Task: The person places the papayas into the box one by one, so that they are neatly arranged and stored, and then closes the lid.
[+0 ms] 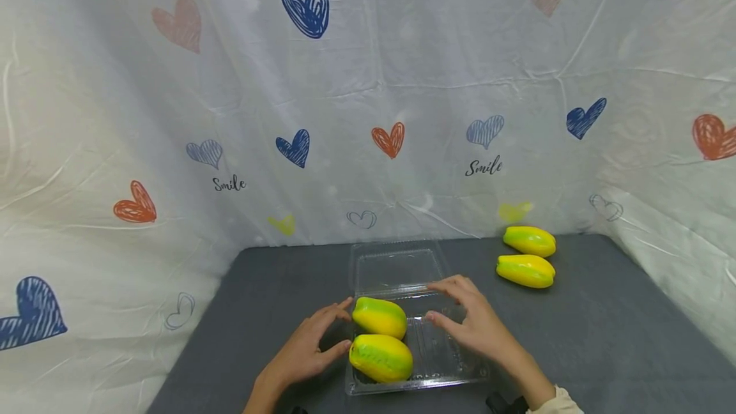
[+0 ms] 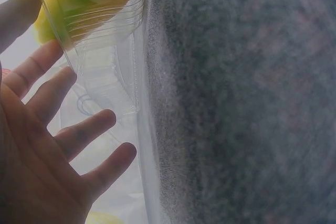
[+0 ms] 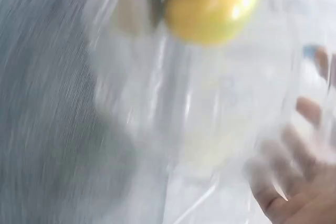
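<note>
Two yellow-green papayas, a front one [image 1: 381,359] and a rear one [image 1: 379,317], lie side by side in the left half of a clear plastic clamshell container [image 1: 428,383]. Its lid [image 1: 397,267] is folded back, away from me. At the container's left edge, my left hand [image 1: 305,349] has its fingers spread, thumb and fingertips close to the papayas; contact is hard to tell. My right hand [image 1: 477,321] hovers over the container's right side with fingers apart and holds nothing. The right wrist view is blurred, showing a papaya [image 3: 210,11] and part of that hand.
Two more papayas, one [image 1: 529,241] behind the other [image 1: 526,271], lie at the back right of the dark grey table [image 1: 276,292]. A white curtain [image 1: 345,94] printed with hearts hangs behind and along both sides.
</note>
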### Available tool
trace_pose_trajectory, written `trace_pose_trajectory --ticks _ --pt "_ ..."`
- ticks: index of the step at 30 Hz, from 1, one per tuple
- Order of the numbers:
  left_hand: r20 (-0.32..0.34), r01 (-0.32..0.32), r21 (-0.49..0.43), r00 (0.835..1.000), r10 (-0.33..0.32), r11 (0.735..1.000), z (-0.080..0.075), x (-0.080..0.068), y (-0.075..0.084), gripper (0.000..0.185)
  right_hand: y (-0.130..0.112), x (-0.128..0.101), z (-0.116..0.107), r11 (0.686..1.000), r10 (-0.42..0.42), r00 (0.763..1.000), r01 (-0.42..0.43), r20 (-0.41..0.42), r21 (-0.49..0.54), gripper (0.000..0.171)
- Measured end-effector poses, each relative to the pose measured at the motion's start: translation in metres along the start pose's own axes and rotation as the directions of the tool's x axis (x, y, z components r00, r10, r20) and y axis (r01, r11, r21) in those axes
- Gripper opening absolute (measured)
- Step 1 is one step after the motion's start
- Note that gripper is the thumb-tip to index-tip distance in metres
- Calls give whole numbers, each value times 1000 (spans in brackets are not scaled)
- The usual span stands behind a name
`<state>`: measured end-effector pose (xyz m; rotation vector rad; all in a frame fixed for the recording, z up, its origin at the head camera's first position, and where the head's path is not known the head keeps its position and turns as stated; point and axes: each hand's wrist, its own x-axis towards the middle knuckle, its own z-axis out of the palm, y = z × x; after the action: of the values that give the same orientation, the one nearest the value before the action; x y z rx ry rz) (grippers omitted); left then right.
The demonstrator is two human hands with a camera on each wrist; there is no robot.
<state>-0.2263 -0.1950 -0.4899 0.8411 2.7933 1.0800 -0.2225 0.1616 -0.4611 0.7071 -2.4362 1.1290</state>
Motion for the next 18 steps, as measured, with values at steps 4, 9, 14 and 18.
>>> trace_pose_trajectory --ticks 4,9,14,18 --pt "1 2 1 1000 -2 1000 0 0 1 35 21 -4 -18 997 14 996 -21 -89 -72 46" --pt "3 -5 -3 1000 5 1000 0 1 2 36 50 -9 -40 985 20 975 -57 -222 -161 44" --pt "3 -5 -1 1000 5 1000 0 0 1 36 77 -13 -57 969 -47 949 -32 -312 -245 44" --pt "3 -4 7 1000 4 1000 0 0 0 38 91 -17 -68 947 -50 939 -63 -341 -314 45"
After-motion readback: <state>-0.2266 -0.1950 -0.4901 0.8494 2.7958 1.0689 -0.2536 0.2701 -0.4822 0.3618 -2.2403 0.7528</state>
